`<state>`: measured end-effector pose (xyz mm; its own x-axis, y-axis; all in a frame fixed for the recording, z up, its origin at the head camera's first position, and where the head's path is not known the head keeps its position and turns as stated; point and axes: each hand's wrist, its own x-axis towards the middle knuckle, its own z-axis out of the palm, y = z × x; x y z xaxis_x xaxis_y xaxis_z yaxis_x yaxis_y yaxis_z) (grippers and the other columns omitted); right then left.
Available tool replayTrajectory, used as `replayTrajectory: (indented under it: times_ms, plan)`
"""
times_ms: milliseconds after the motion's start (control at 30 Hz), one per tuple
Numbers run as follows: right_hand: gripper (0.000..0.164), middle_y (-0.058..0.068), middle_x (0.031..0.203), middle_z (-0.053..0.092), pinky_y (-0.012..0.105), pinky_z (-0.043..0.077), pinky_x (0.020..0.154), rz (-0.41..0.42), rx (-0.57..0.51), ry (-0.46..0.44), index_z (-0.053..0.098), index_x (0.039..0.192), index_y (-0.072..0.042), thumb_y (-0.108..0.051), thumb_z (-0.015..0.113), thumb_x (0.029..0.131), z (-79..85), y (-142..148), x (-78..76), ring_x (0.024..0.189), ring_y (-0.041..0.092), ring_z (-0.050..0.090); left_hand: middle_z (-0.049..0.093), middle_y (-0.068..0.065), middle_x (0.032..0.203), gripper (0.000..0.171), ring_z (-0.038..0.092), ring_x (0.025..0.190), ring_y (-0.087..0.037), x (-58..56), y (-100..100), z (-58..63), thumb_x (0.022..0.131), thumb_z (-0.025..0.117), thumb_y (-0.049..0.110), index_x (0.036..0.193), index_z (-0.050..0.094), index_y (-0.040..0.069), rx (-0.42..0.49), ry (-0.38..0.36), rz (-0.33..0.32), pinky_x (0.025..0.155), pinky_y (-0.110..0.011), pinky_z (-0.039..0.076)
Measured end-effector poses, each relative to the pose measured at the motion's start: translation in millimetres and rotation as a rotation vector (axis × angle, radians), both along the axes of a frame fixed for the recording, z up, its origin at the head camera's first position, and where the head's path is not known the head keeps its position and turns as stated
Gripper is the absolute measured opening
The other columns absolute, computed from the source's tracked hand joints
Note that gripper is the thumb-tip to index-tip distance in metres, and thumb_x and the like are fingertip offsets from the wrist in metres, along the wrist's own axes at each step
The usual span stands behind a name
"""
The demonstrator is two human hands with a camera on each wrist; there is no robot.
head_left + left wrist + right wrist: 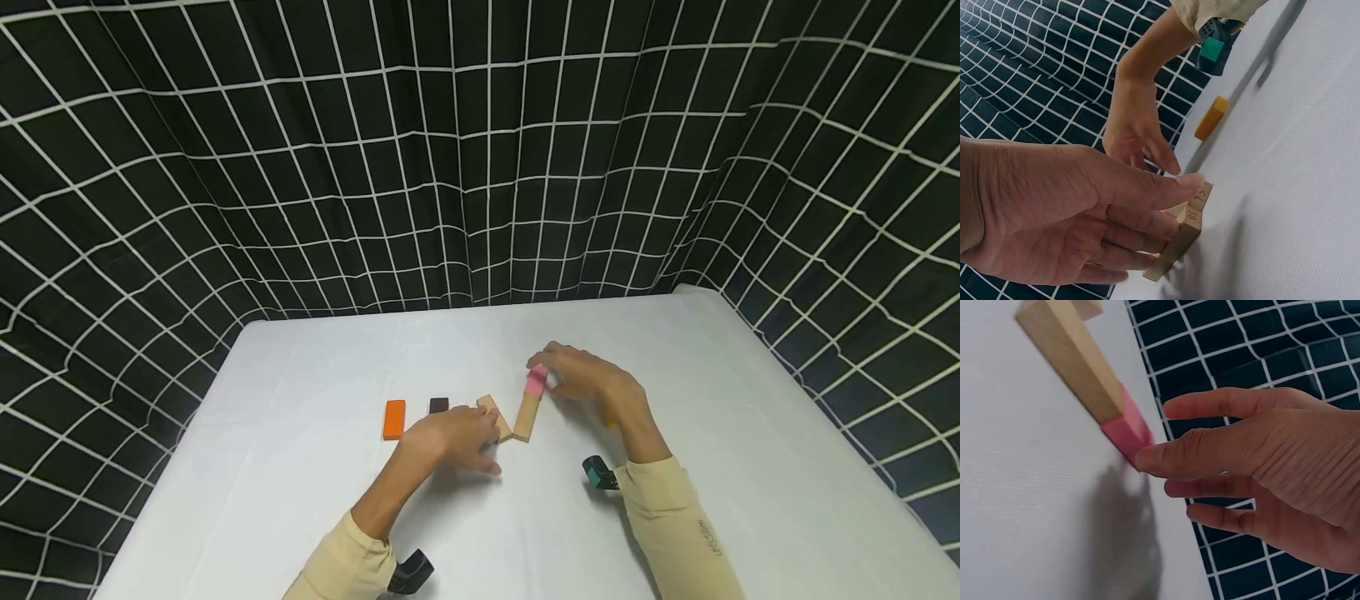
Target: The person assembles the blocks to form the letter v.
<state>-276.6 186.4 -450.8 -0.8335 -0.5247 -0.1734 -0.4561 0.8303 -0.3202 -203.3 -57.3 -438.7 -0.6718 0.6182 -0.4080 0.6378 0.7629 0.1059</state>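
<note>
Two plain wooden blocks lie on the table, their near ends close together in a V. My left hand (457,435) has its fingertips against the left wooden block (503,428); its thumb stands apart in the head view. In the left wrist view the end faces (1191,215) bear dark markings. Beyond the right wooden block (527,418), a pink block (536,381) continues its line, touching it. My right hand (577,372) reaches the pink block from the right. In the right wrist view the thumb touches its far end, while the other fingers extend loosely past it.
An orange block (393,419) lies at the left, and a dark block (438,405) is partly hidden by the left hand. A yellow block (1212,117) sits beside the right forearm. A black grid-patterned curtain (480,167) surrounds the white table (315,375).
</note>
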Motion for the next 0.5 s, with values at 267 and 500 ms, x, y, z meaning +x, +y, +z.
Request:
replayTrajectory:
  times_ms: [267,500]
  plan:
    - [0.059,0.018,0.147,0.058,0.061,0.047,0.115,-0.068,-0.009,-0.037,0.060,0.145,-0.014,-0.005,0.079,0.090,17.3,18.3,11.3,0.138,0.040,0.056,0.046,-0.008,0.165,0.056,0.046,0.153,-0.029,3.5,5.1,1.5,0.095,0.074,0.047,0.140,0.066,0.016,0.015,-0.022,-0.001,0.126,-0.042,0.041]
    - [0.061,0.018,0.154,0.054,0.061,0.044,0.118,-0.092,-0.030,-0.026,0.055,0.150,-0.013,-0.012,0.078,0.094,44.0,30.0,22.5,0.145,0.041,0.051,0.047,-0.007,0.165,0.056,0.048,0.151,-0.025,6.7,1.9,1.8,0.094,0.075,0.048,0.140,0.067,0.016,0.019,-0.006,0.027,0.124,-0.040,0.043]
